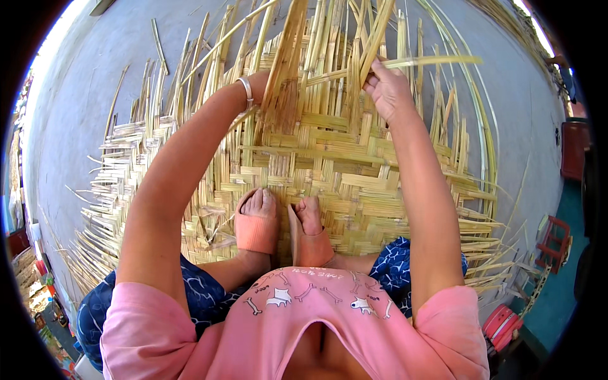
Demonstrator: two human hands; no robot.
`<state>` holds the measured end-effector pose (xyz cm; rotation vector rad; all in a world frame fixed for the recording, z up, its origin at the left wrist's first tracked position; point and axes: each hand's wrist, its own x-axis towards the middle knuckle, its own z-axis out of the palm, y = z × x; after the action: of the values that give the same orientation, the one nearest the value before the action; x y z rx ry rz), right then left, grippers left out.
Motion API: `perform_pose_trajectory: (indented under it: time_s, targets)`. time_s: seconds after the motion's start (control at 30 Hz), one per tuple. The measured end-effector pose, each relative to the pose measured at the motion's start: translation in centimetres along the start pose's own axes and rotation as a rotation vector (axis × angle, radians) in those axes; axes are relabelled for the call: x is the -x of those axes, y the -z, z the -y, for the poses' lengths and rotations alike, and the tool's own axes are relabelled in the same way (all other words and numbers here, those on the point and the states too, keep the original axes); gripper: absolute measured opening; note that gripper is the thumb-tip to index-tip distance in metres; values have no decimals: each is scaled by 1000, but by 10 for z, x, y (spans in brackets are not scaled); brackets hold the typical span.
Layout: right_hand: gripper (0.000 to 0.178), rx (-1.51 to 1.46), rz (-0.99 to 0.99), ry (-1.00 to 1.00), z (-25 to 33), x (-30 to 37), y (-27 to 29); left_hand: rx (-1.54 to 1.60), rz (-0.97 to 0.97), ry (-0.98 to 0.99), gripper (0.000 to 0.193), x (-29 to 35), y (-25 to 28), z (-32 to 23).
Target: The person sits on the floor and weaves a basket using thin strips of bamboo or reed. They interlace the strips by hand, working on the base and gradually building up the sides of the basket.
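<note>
A mat of flat, yellow-green split-cane strips (373, 183) lies on the floor under my feet, its far part still loose lengths. My right hand (387, 90) is closed, thumb and fingers pinching cane strips (380, 38) at the mat's far right. One pale strip (437, 61) sticks out sideways past that hand. At the far middle, my left hand (258, 87) is against a raised bundle of wide brownish strips (286, 69). The bundle hides its fingers, so their grip does not show. A bracelet (246, 93) circles the left wrist.
My feet in orange slippers (256, 229) rest on the mat. Loose strips fan out past its edges over the grey floor (76, 120). Long green strips (481, 120) curve along the right. Farther right are a small red-brown chair (553, 244) and a pink-red bag (503, 326).
</note>
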<state>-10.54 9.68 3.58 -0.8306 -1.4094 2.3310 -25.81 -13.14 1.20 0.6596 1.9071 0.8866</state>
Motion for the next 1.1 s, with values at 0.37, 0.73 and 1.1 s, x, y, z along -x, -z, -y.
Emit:
perform_pose_trajectory:
  time_s: [0.37,0.73,1.1]
  targets:
    - [19,-179,-245,-26,-52,73,82,-1117,352,9,19,-20,29,14]
    - [28,-567,-245,-125,-62,61,101,-339,34,59,25,21,32,39]
    - [34,-668,-267,-166,-56,66,95,-1257,-88,149,25,60,20,7]
